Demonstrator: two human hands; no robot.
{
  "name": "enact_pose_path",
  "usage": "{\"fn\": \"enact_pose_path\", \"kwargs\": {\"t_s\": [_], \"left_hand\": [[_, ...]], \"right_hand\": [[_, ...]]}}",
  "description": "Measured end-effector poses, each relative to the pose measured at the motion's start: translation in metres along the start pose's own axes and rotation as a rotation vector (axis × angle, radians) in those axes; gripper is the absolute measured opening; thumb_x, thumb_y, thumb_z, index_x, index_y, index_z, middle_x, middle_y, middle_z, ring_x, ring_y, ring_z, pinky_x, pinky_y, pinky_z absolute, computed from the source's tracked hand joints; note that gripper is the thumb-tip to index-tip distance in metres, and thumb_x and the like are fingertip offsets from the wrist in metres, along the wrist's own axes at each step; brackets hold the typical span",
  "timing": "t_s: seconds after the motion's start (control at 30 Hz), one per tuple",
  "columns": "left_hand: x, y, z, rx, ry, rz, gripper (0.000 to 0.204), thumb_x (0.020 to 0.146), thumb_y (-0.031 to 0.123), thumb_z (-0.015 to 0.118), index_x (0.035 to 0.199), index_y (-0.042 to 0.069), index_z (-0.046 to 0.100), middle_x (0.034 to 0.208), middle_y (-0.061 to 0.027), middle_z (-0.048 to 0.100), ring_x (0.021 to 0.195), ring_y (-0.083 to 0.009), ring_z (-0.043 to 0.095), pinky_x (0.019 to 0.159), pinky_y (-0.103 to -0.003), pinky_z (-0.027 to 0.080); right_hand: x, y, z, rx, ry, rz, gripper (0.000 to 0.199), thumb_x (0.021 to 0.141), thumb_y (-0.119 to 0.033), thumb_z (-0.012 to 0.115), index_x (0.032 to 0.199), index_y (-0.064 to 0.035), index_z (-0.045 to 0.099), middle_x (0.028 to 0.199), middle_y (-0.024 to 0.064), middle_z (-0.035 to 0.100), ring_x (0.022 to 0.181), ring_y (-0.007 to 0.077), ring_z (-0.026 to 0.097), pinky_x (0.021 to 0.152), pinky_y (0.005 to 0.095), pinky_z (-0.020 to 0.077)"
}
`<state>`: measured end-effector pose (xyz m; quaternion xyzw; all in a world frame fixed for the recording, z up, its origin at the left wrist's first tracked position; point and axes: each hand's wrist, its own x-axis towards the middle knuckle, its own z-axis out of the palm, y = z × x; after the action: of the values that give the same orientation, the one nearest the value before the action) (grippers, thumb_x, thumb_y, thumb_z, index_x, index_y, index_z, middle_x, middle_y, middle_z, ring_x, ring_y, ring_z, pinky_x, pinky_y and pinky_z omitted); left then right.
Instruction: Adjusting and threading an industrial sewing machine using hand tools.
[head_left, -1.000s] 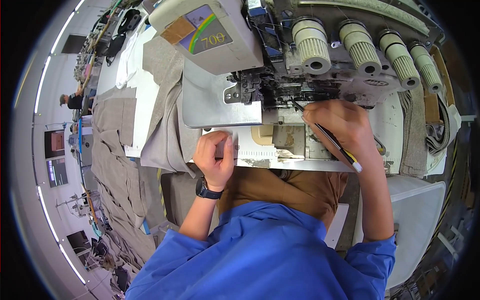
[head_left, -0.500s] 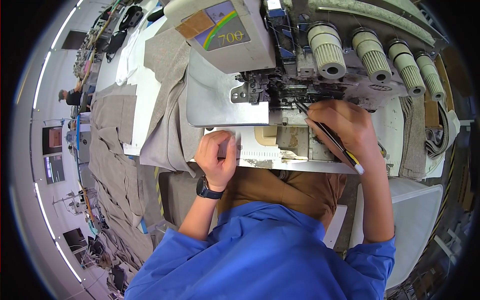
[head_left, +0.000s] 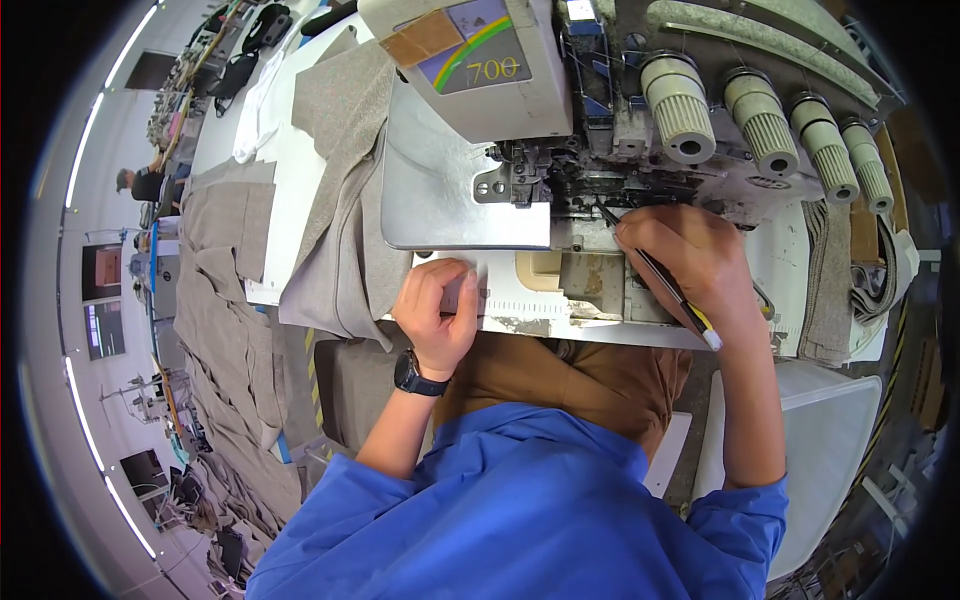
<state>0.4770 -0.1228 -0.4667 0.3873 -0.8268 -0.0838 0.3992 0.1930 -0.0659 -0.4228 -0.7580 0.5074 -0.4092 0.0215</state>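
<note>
My right hand (head_left: pixel 685 255) is closed around a pair of dark, slim tweezers (head_left: pixel 668 282) with a yellow and white rear end. Their pointed tips reach into the opened lower front of the sewing machine (head_left: pixel 490 110), among dark, greasy metal parts (head_left: pixel 620 190). Whether the tips grip a thread cannot be made out. My left hand (head_left: pixel 435 310), with a black watch on its wrist, rests at the front edge of the white worktable (head_left: pixel 510 308). Its fingers are loosely curled, with nothing visible in them. Just above it lies the machine's shiny metal plate (head_left: pixel 440 200).
Grey-brown fabric (head_left: pixel 345 270) drapes over the table's edge to the left, with more cloth (head_left: pixel 225 310) beyond. Ribbed tension knobs (head_left: pixel 680 115) jut out at upper right. A folded grey strip (head_left: pixel 826 280) lies at right, above a whitish bin (head_left: pixel 820 450). A person (head_left: pixel 148 184) is far left.
The view has shifted a little, so the machine appears slightly farther right. My right hand and the tweezers have moved only slightly at the machine's opening; my left hand stays at the table edge.
</note>
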Motion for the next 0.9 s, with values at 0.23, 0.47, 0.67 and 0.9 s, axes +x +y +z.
{"fn": "enact_pose_path", "kwargs": {"t_s": [0.23, 0.47, 0.67, 0.9], "left_hand": [[0.001, 0.001, -0.001, 0.007, -0.001, 0.006, 0.011, 0.079, 0.005, 0.069, 0.088, 0.002, 0.063, 0.085, -0.0123, 0.067, 0.075, -0.0278, 0.064, 0.066, -0.035, 0.050], [0.001, 0.000, -0.001, 0.007, 0.000, 0.005, 0.011, 0.079, 0.004, 0.070, 0.087, 0.002, 0.063, 0.084, -0.0118, 0.067, 0.075, -0.0275, 0.064, 0.066, -0.035, 0.050], [0.001, 0.001, 0.000, 0.003, 0.006, 0.002, 0.011, 0.078, 0.004, 0.070, 0.087, 0.002, 0.063, 0.084, -0.0115, 0.067, 0.075, -0.0273, 0.064, 0.065, -0.035, 0.050], [0.001, 0.001, -0.001, 0.018, 0.002, 0.012, 0.011, 0.078, 0.004, 0.071, 0.087, 0.002, 0.064, 0.083, -0.0113, 0.066, 0.073, -0.0271, 0.064, 0.064, -0.034, 0.050]], "right_hand": [[0.002, -0.004, 0.000, 0.014, 0.023, -0.031, 0.018, 0.072, -0.007, 0.062, 0.089, -0.0071, 0.057, 0.082, 0.0072, 0.060, 0.068, 0.0270, 0.058, 0.059, 0.0383, 0.0484], [0.006, -0.006, -0.001, -0.076, -0.035, -0.066, 0.022, 0.068, -0.008, 0.064, 0.089, -0.0060, 0.057, 0.087, 0.0079, 0.063, 0.070, 0.0267, 0.061, 0.059, 0.0370, 0.0497], [0.013, -0.024, 0.007, 0.165, 0.291, 0.105, 0.019, 0.071, 0.003, 0.072, 0.083, -0.0048, 0.060, 0.079, 0.0091, 0.066, 0.067, 0.0249, 0.066, 0.057, 0.0328, 0.0514], [0.019, -0.031, 0.018, 0.198, 0.387, 0.220, 0.015, 0.074, 0.003, 0.073, 0.078, -0.0042, 0.060, 0.075, 0.0083, 0.066, 0.062, 0.0234, 0.066, 0.053, 0.0304, 0.0502]]}}
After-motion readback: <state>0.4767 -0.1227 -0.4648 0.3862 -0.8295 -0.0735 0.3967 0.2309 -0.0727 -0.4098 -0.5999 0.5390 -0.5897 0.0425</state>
